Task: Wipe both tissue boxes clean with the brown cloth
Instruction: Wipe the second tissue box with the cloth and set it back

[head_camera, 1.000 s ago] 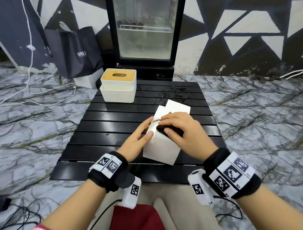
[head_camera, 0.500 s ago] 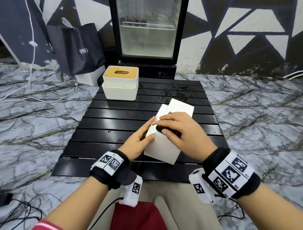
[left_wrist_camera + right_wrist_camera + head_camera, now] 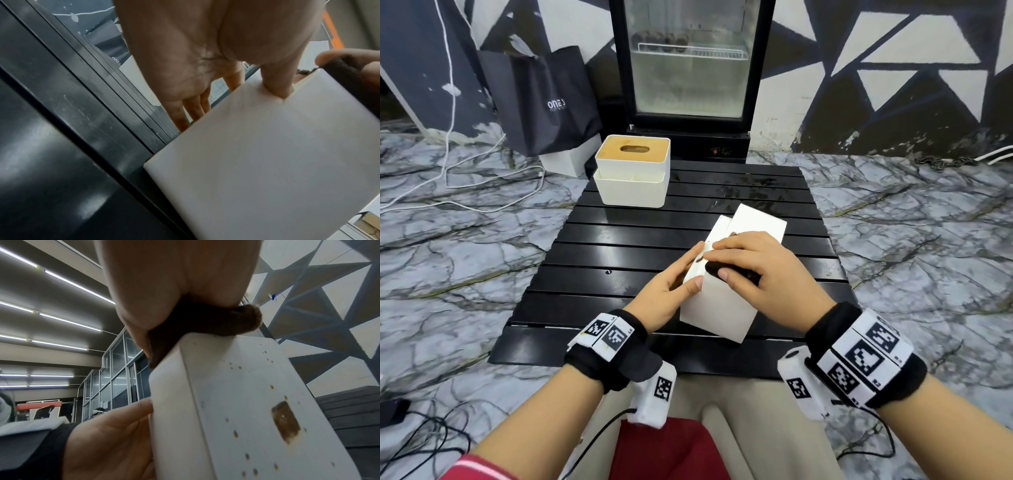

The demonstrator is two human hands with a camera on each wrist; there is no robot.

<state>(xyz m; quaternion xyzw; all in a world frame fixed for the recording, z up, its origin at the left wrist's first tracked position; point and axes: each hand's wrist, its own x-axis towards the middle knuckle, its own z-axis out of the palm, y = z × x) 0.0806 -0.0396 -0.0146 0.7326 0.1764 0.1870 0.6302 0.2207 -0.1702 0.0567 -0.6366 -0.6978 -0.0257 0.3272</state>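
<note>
Nearest me, over the front slats of the black table [image 3: 592,246], both hands work one white box [image 3: 717,310]. I have it tipped up and angled, near end low, so its faces come within reach of the cloth.

Left hand [image 3: 671,286]: fingers straight along the box's left side, thumb pressing the near face. A brace, not a clamp; it steadies the box against the rubbing.

Right hand [image 3: 751,269]: curled over the top edge, bunching the brown cloth [image 3: 197,324] under palm and fingers, pressed to the box. Cloth looks fuzzy, soft, wadded small.

Box: smooth, hard, matte white, rounded corners. Right wrist view shows one broad face [image 3: 259,418] peppered with small brown specks and a squarish rusty stain. I judge that face not yet clean.

Table: glossy slats, some wet-looking streaks farther back.

Far left corner: second box [image 3: 632,171], cream body, flat wooden lid with oval slot, upright, untouched by either hand, well apart from the first.
</note>
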